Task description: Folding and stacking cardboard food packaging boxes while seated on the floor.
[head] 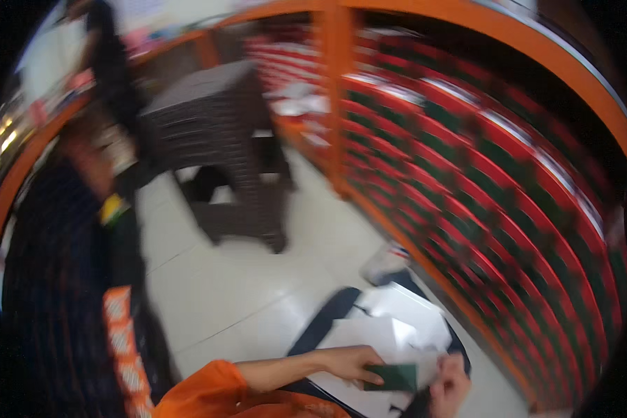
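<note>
My left hand (353,362) is shut on the end of a small flat dark green piece (397,377), with the thumb on top. Just right of that piece is my right hand (450,384), fingers curled and blurred; whether it holds anything cannot be made out. Under both hands, white paper or plastic sheets (366,334) lie over my lap, with a shiny white packet or sheet (405,308) near the knees.
Red-edged stacks with dark green faces (465,209) fill an orange-framed shelf (336,104) at right. Stacked dark plastic stools (214,125) stand ahead on the tiled floor (230,292). A person in dark clothing (62,240) is close at left; another person (107,62) stands farther back.
</note>
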`<state>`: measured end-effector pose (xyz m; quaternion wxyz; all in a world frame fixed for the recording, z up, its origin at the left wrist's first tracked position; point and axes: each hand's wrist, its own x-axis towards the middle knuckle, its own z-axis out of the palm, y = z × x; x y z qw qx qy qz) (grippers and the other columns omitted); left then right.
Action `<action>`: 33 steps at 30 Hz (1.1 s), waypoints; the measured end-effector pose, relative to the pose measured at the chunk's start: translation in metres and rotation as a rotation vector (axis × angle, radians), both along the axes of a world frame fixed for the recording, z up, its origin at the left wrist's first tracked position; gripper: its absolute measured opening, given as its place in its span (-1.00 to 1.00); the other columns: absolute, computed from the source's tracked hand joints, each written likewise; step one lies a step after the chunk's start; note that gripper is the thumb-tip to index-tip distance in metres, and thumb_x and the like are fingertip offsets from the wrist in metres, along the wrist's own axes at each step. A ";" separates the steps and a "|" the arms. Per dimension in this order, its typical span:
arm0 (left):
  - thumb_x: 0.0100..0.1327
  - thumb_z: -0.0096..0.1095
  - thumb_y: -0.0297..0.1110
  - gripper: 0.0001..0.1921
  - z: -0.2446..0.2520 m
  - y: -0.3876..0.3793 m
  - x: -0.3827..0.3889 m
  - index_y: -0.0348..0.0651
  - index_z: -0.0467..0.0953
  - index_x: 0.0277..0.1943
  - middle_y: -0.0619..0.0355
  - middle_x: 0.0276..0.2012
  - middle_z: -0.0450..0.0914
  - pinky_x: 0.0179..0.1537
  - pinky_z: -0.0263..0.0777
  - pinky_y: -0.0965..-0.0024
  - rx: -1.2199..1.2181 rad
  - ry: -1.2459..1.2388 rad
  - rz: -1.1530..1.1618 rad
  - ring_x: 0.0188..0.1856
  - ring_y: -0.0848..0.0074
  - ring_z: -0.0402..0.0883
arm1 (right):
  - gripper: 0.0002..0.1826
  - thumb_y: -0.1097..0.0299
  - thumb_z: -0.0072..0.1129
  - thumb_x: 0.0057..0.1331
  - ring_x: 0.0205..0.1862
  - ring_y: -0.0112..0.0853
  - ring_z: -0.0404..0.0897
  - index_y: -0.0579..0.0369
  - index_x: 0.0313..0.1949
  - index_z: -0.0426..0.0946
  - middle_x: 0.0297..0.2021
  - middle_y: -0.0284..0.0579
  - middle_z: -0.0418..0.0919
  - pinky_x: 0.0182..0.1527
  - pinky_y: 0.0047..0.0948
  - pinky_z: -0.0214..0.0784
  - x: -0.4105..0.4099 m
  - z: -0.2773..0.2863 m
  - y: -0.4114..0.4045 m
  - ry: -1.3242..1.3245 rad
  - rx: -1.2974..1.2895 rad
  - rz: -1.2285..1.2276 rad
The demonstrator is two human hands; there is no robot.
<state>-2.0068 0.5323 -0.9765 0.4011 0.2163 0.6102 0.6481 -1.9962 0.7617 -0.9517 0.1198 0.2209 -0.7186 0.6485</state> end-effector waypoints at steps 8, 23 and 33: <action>0.28 0.23 -0.37 -0.78 -0.030 -0.014 0.004 -0.40 0.59 -0.35 0.27 -0.60 0.49 -0.52 0.28 0.49 0.225 0.115 0.192 -0.52 0.72 0.39 | -0.74 0.38 0.22 0.18 -0.21 -0.05 0.52 0.23 -0.16 0.55 -0.30 0.09 0.57 -0.05 -0.21 0.29 -0.002 0.058 -0.034 -0.107 0.614 0.332; 0.36 0.10 -0.30 -0.68 0.038 0.009 0.003 -0.25 0.41 0.10 0.21 -0.31 0.60 -0.42 0.52 0.54 0.395 -0.329 0.667 -0.45 0.62 0.56 | -0.60 0.14 0.22 0.26 0.06 0.01 0.41 0.19 -0.06 0.52 0.00 0.09 0.47 0.11 0.01 0.21 0.022 0.015 -0.039 0.561 0.693 -0.204; 0.30 0.11 -0.41 -0.66 -0.009 0.035 0.013 -0.26 0.33 0.10 0.14 -0.15 0.54 -0.10 0.43 0.51 0.200 -0.143 0.699 -0.04 0.65 0.47 | -0.71 0.43 0.19 0.20 0.11 0.01 0.38 0.10 -0.05 0.53 0.05 0.07 0.46 0.06 -0.08 0.25 0.010 0.022 -0.025 0.534 0.951 -0.003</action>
